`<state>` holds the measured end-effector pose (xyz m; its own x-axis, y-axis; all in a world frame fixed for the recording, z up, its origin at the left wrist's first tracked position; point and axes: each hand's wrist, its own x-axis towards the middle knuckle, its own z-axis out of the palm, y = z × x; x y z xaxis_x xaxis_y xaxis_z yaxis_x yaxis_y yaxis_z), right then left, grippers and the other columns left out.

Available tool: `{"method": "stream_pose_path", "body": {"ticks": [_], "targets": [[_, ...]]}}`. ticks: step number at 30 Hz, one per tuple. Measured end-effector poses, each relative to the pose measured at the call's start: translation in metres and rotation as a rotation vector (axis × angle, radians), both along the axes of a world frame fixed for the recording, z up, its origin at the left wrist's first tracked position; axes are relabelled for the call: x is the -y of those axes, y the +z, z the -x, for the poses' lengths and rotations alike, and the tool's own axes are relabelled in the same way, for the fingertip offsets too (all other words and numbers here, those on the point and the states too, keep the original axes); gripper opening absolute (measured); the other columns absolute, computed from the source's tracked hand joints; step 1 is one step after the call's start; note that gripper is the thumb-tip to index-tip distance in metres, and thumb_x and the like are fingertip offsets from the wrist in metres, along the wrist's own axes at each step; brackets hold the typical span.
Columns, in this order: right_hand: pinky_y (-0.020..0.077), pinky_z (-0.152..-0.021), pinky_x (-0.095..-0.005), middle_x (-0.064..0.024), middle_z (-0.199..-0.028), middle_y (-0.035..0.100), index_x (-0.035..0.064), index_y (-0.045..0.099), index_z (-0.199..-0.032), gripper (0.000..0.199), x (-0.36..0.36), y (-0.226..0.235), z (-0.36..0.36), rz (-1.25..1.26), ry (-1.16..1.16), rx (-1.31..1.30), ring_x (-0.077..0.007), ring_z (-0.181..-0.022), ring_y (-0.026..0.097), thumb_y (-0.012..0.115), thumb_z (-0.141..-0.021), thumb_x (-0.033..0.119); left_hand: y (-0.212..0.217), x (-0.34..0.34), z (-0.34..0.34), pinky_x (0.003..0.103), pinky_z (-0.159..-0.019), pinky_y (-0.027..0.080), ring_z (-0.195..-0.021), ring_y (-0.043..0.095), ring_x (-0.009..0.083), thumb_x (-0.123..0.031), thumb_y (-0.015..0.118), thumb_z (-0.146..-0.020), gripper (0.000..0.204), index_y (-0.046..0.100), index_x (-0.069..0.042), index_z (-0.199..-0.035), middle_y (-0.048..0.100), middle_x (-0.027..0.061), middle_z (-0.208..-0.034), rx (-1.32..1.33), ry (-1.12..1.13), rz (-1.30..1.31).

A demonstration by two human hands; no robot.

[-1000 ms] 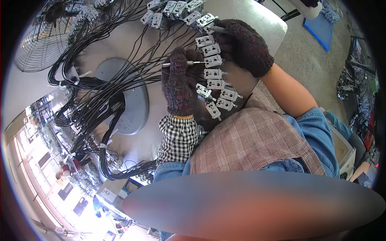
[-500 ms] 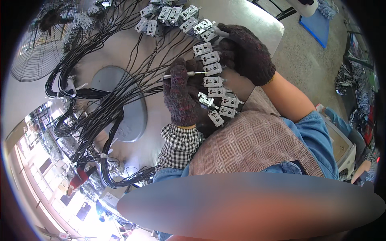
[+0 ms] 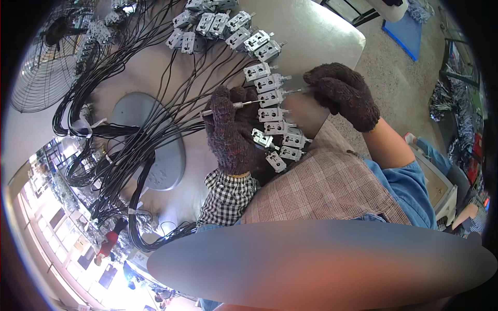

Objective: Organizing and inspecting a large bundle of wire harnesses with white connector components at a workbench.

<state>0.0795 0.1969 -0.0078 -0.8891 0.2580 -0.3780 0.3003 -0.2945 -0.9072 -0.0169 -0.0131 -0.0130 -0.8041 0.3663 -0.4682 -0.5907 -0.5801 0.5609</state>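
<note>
Head view: your left hand (image 3: 231,132), in a dark knit glove, is closed around a thin metal rod (image 3: 249,102) that pokes out toward the right. Your right hand (image 3: 342,93), gloved the same, is curled shut near the other end of that rod; whether it pinches the rod tip or the unit beside it is too small to tell. Between both hands runs a curved row of grey metal socket units (image 3: 274,114), each trailing black wires (image 3: 135,140), lying along the edge of the grey table (image 3: 321,36) just above your checked apron (image 3: 321,192). The unit you work on sits at the rod, mid-row. More socket units fan out at the far side (image 3: 218,23). A round grey disc (image 3: 150,145) lies under the wire bundle to your left, and a wire fan guard (image 3: 39,78) stands at the far left.

Risks, as a judgement: the rod is thin and your gloves are thick, so it could slip or twist out of line and miss the unit. The units nearest you hang close to the table edge; a tug on one wire could drag neighbours off onto your lap. The wires cross heavily, so pulling one unit may snag others and break up the row.
</note>
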Motion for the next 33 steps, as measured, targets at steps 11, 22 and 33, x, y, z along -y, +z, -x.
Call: {"method": "stream_pose_path", "body": {"ticks": [11,22,33], "targets": [[0.0465,-0.054,-0.0224,-0.004,-0.087,0.063,0.0058,0.063,-0.107,0.024,0.003,-0.008,0.007,-0.147,0.105,-0.037,-0.0088,-0.069,0.059,0.058,-0.089,0.02,0.025,-0.007,-0.001,0.041,-0.077,0.056,-0.093,0.063,0.0281,-0.024,0.056,-0.091,0.024,0.056,-0.002,-0.099,0.063,0.013,-0.095,-0.063,-0.063,-0.033],[0.0532,-0.066,-0.0257,-0.0098,-0.099,0.065,0.0047,0.059,-0.114,0.025,0.014,-0.004,0.011,-0.295,0.052,-0.043,-0.0112,-0.074,0.063,0.058,-0.09,0.013,0.012,-0.008,-0.001,0.04,-0.072,0.057,-0.088,0.064,0.0275,-0.027,0.057,-0.091,0.026,0.057,-0.002,-0.099,0.063,0.0152,-0.096,-0.101,0.014,-0.013],[0.0508,-0.063,-0.0265,-0.0072,-0.091,0.065,0.0037,0.057,-0.116,0.027,0.017,-0.019,0.011,-0.365,-0.032,-0.421,-0.0108,-0.074,0.061,0.058,-0.091,0.013,0.009,-0.005,0.002,0.041,-0.07,0.057,-0.087,0.064,0.0279,-0.027,0.055,-0.092,0.027,0.054,-0.001,-0.099,0.062,0.0136,-0.095,-0.023,-0.143,-0.056]]}}
